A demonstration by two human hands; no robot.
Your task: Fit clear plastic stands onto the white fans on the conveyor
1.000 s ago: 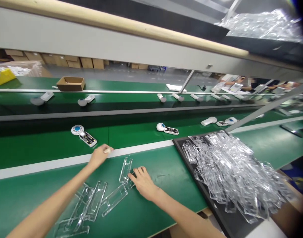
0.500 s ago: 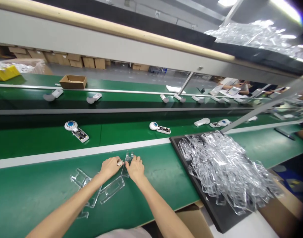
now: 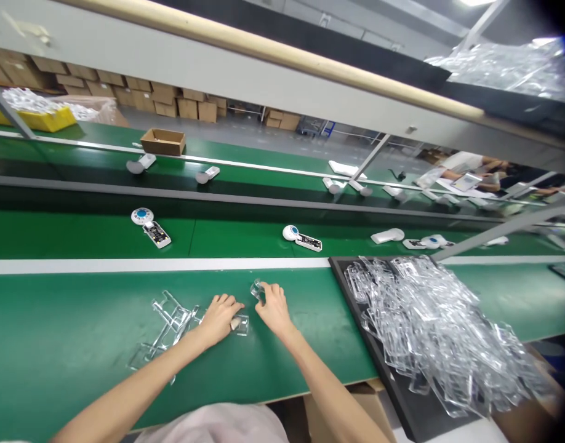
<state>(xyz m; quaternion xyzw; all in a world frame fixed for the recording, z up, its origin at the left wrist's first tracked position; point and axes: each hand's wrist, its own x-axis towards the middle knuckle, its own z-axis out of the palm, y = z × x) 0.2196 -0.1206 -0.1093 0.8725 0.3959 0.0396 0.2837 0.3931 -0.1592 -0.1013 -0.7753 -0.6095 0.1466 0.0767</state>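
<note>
Close together, both hands work over the green bench [image 3: 70, 344]: the right hand [image 3: 274, 309] pinches a clear plastic frame [image 3: 255, 290], while the left hand [image 3: 219, 319] curves over a flat, transparent rectangular frame [image 3: 243, 325], its grip hidden. Loose clear frames [image 3: 170, 319] lie left; right, a black tray [image 3: 396, 394] holds a glossy heap of them. Beyond sit white round-headed devices [image 3: 142, 216] with exposed circuit boards.

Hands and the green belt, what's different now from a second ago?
Your left hand has drawn back from the white strip to a clear frame, keeping its small pale piece. Your right hand has moved nearer the strip, gripping a clear part. The opened white devices seem to have drifted slightly left. The black tray stayed put.
</note>
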